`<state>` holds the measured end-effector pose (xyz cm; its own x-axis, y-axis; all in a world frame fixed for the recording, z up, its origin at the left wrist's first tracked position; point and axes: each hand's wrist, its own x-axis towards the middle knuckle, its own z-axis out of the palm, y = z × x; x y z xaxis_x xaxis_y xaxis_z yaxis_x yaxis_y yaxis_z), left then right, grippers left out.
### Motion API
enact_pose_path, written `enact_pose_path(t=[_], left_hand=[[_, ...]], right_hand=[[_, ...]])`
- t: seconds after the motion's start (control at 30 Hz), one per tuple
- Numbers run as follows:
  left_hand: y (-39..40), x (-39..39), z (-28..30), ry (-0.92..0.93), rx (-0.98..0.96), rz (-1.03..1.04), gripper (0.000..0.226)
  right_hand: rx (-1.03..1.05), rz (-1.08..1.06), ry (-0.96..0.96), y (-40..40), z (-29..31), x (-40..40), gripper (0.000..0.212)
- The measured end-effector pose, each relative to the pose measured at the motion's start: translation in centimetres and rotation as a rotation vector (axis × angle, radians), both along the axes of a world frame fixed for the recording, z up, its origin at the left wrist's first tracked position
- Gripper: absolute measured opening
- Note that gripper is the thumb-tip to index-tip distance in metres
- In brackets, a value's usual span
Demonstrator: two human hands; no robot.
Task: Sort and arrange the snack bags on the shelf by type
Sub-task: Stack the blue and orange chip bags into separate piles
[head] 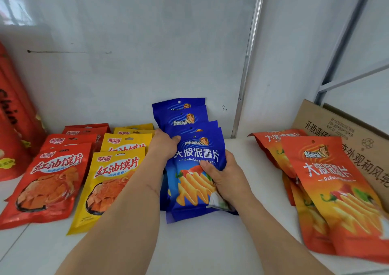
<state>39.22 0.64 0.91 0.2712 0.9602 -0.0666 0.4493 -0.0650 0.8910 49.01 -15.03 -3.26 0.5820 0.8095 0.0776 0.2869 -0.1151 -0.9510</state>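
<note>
Several blue chip bags [185, 116] lie overlapped in a row at the middle of the white shelf [200, 245], running back to the wall. My left hand [163, 146] grips the upper left edge of the front blue bag [195, 194], thumb on its face. My right hand [223, 175] holds the same bag at its right edge, thumb pressed on the front. A row of red snack bags [50, 180] lies far left, a row of yellow bags [109, 182] beside it. Orange chip bags [334, 192] lie stacked loosely on the right.
A tall red snack package [12, 127] stands at the far left edge. A brown cardboard box [355, 137] sits behind the orange bags on the right. A metal shelf post [246, 72] rises at the back wall.
</note>
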Motion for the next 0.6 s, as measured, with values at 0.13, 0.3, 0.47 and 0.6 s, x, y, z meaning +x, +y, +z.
enact_pose_path(t=[0.13,0.3,0.47,0.6], left_hand=[[0.3,0.0,0.1,0.059,0.060,0.009,0.063],[-0.1,0.0,1.0,0.003,0.159,0.047,0.071],[-2.7,0.1,2.4,0.040,0.470,0.106,0.074],[-6.4,1.8,3.2,0.055,0.665,0.090,0.068]], right_hand=[[-0.014,-0.019,-0.043,-0.4,0.6,0.1,0.070],[-0.030,-0.051,-0.217,-1.3,1.3,0.6,0.072],[-0.102,-0.070,-0.418,-3.0,2.0,1.7,0.070],[-0.098,-0.118,-0.655,-6.9,4.1,4.3,0.046]])
